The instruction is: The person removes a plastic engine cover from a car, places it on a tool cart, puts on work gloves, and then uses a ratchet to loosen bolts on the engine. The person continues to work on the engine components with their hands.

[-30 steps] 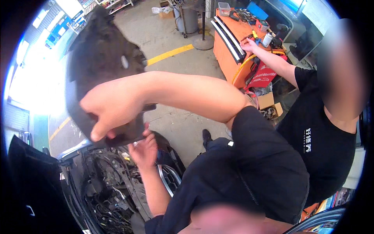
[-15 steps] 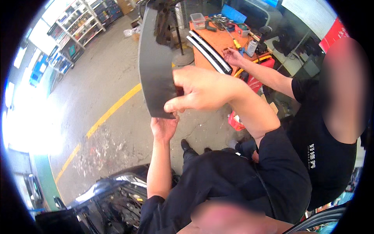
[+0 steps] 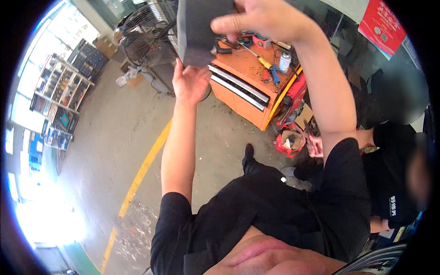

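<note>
My right hand (image 3: 247,22) grips a dark grey, flat panel (image 3: 198,32), its thumb across the face and fingers round the right edge. Below it, my left hand (image 3: 190,85) holds the panel's lower edge with curled fingers. The panel's upper end runs out of view. Behind it stands an orange workbench cabinet (image 3: 243,110) carrying two black-and-silver strips (image 3: 240,87), a screwdriver with a yellow handle (image 3: 263,62) and a spray can (image 3: 284,61), among other tools.
A standing fan (image 3: 140,43) is beyond my left hand. White shelving (image 3: 59,80) lines the left wall. A red bucket-like container (image 3: 288,140) sits beside the cabinet. A co-worker (image 3: 392,174) in black is at my right, one hand (image 3: 314,145) low by that container.
I have turned away from the open engine bay toward the workbench and fan; the panel swung right and up. The co-worker's hand has left the bench and is now low beside the red container.
</note>
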A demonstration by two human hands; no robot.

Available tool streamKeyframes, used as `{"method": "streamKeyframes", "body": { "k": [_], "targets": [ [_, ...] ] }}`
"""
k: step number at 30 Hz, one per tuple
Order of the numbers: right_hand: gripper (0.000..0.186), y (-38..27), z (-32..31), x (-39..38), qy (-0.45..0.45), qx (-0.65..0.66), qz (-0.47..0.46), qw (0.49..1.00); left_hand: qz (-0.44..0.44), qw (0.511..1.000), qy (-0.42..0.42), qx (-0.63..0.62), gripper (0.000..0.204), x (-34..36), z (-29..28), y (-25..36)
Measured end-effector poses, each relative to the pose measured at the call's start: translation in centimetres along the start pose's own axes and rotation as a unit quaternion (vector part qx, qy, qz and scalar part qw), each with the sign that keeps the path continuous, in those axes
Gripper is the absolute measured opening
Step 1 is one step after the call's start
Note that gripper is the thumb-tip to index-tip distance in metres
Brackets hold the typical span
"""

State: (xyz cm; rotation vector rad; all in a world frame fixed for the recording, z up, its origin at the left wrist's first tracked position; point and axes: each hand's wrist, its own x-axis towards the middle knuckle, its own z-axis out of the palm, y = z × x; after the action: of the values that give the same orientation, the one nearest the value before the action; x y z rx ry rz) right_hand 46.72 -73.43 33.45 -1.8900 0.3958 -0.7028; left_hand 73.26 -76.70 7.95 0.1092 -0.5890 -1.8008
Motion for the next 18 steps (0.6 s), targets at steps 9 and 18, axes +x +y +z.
{"method": "streamKeyframes", "body": {
  "k": [9,18],
  "targets": [
    [0.031,8.4,-13.2,6.1,0.094,-0.059,-0.016,0.994,-0.053,0.995,0.054,0.067,0.068,17.0,-2.4,4.0],
    [0.026,21.6,-11.0,8.2,0.229,-0.009,-0.002,0.973,-0.132,0.981,0.057,0.132,0.071,24.6,-13.0,7.3]
  ]
}}
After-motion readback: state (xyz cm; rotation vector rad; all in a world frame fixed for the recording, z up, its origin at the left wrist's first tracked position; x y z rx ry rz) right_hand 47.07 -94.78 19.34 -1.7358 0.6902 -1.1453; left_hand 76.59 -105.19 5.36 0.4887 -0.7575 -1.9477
